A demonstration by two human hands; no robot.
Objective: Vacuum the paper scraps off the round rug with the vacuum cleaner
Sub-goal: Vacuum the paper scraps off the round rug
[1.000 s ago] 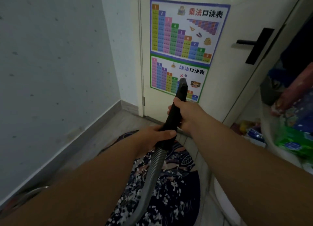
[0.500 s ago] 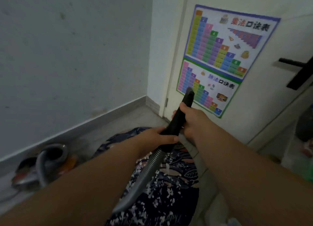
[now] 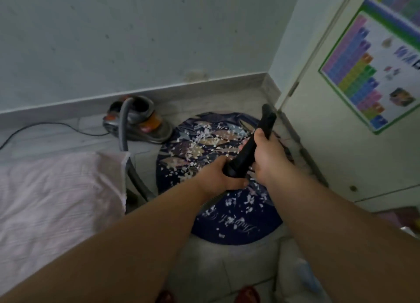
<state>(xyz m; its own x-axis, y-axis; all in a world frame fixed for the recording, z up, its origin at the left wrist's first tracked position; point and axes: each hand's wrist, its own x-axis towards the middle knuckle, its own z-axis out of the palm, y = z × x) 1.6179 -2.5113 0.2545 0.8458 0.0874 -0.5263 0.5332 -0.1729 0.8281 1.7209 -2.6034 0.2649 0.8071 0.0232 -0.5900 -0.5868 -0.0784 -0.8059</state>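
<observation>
Both hands were on the black nozzle tube (image 3: 251, 144), and I saw it held in the air over the round rug (image 3: 241, 218). The left hand (image 3: 221, 176) had its fingers curled round the tube's lower end, where the ribbed grey hose (image 3: 123, 130) joins it. The right hand (image 3: 267, 158) gripped the tube just above, fingers wrapped round it and thumb lying along the top. The two hands were close together. The tube slanted up and away from the camera, its open tip toward the foot of the door (image 3: 341, 148). I could not tell how far the tip stood off the rug.

The rug lay on the tiled floor (image 3: 227, 268) between the bed (image 3: 56, 189) on the left and the door on the right. It was dark blue with a pale leaf pattern and some script by its near edge. White paper scraps (image 3: 205, 141) were scattered thickly over it, most of them across the middle and far half, fewer toward the camera.

The vacuum cleaner (image 3: 138, 118), a grey canister with orange parts, sat on the floor against the skirting of the wall (image 3: 136, 41), just beside the rug's far left edge. Its hose rose from the canister, curved down past the corner of the bed and passed behind the left forearm. A thin power cord (image 3: 45, 126) trailed off to the left along the floor. A colourful chart poster (image 3: 375, 75) hung on the door.
</observation>
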